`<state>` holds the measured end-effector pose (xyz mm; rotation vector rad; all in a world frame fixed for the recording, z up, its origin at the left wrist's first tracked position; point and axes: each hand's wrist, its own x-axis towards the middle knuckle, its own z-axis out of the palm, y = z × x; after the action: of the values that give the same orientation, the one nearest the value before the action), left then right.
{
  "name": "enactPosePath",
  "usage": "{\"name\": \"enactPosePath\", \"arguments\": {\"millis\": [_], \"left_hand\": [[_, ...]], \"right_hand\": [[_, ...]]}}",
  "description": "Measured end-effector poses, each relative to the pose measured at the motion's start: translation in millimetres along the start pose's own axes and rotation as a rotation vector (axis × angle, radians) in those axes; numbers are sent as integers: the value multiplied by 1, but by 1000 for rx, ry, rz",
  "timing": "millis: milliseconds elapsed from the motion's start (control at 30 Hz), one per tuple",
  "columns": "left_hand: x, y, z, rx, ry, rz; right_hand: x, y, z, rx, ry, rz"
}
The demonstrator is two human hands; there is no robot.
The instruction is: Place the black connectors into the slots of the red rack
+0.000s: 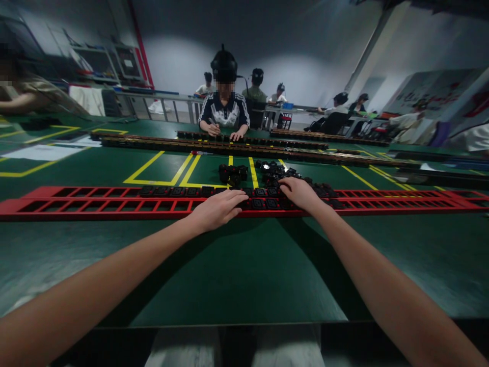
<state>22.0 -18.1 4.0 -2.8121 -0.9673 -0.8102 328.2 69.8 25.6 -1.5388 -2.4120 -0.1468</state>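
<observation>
A long red frame [175, 206] with two rows of rectangular openings lies crosswise on the green table. Black square socket-like modules [259, 203] fill several openings near its middle. My left hand [217, 210] rests palm down over the frame, fingers stretched out, their tips at the modules. To its right, my right hand [300, 193] has its fingers bent and drawn together, tips among the black pieces; what is between them is hidden. Just behind the frame lie a heap of loose black modules [277, 171] and a smaller cluster [233, 173].
Long dark rails [153, 142] run across the table farther back. A person [224, 109] sits opposite, holding a pen-like thing. A red-and-white marker-like item [200, 153] lies before the rails. White paper [46, 152] is at left. Other people sit at benches behind.
</observation>
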Motion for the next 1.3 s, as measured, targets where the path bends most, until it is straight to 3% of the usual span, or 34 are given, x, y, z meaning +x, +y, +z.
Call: {"name": "enactPosePath", "arguments": {"millis": [1300], "left_hand": [[-3,-1,3,-33,12,-32]], "right_hand": [[-3,-5,0,-4,0,20]]}}
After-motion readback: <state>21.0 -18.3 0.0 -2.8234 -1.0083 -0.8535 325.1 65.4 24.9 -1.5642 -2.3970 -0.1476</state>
